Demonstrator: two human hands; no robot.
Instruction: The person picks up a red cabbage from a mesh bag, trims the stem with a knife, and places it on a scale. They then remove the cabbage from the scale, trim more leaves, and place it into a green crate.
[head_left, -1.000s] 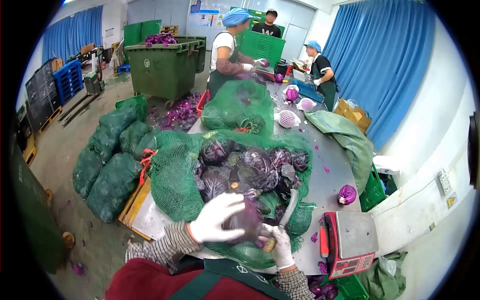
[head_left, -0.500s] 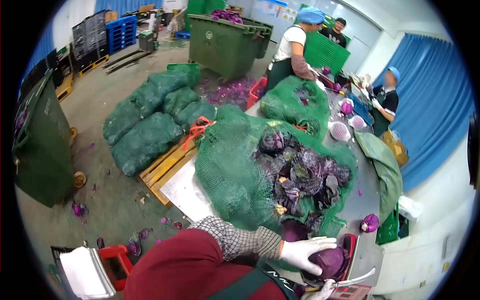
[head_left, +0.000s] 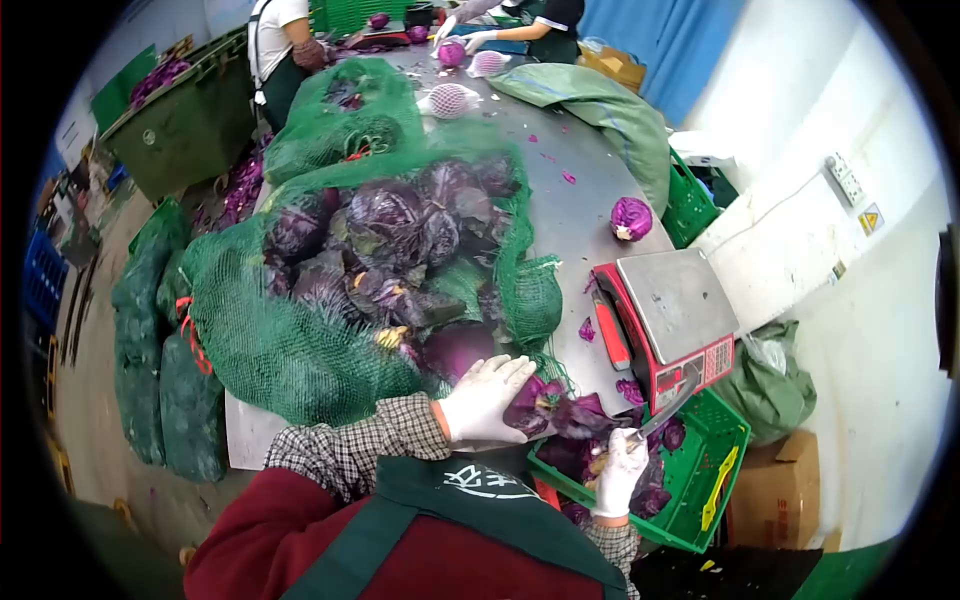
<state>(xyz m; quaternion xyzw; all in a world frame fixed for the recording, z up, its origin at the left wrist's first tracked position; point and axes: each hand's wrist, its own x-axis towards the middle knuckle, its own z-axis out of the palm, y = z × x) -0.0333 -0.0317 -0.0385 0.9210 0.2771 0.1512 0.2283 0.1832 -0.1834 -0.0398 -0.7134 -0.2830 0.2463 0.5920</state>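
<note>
My left hand (head_left: 487, 400), in a white glove, holds a red cabbage (head_left: 527, 408) between its outstretched fingers and thumb at the table's near edge. Another red cabbage (head_left: 455, 350) lies just beyond the fingers. My right hand (head_left: 622, 474), also gloved, is closed around the handle of a knife (head_left: 668, 412). Its blade points up and to the right, over a green crate (head_left: 722, 420) that holds dark purple leaves (head_left: 650, 490). In front of me an opened green mesh bag (head_left: 290, 370) lies on the table, full of red cabbages with dark outer leaves (head_left: 385, 215).
On the right stands a red scale (head_left: 675, 300) with a metal plate, with a red-handled tool (head_left: 612, 335) beside it. A trimmed cabbage (head_left: 631, 218) sits behind. Filled mesh bags (head_left: 190, 410) stand left. Two people work at the table's far end, one in a white shirt (head_left: 280, 45).
The view has swung right and down. My left hand and the cabbage have moved away from the scale, whose plate now shows bare. The knife is now fully in view in my right hand.
</note>
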